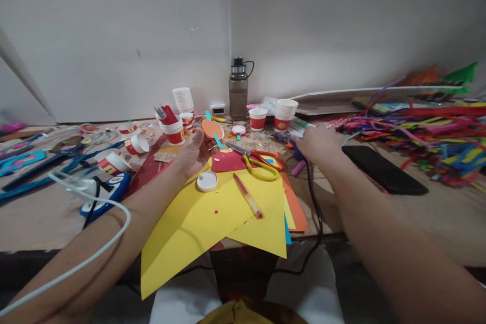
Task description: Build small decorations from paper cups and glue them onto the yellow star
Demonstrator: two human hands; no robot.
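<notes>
My left hand (195, 154) is closed around the edge of an orange paper disc (211, 130) with light-blue strips at top and bottom and a white rim behind it. My right hand (321, 143) reaches to a purple glue gun (298, 152) with a black cord, beside a clear plastic packet (301, 126). Its fingers are blurred and partly hidden, so I cannot tell whether it grips either. Between the hands lie yellow-and-red-handled scissors (261, 166), a red pen (247, 196), a white round lid (207, 181) and yellow paper sheets (190, 230).
Paper cups stand at the back, one cup (174, 131) holding red pens, near a water bottle (238, 93). A black phone (384, 169) lies right, before a heap of colourful pipe cleaners (429, 131). At left are tipped cups (114, 162) and a blue-and-white power strip (110, 195) with cables.
</notes>
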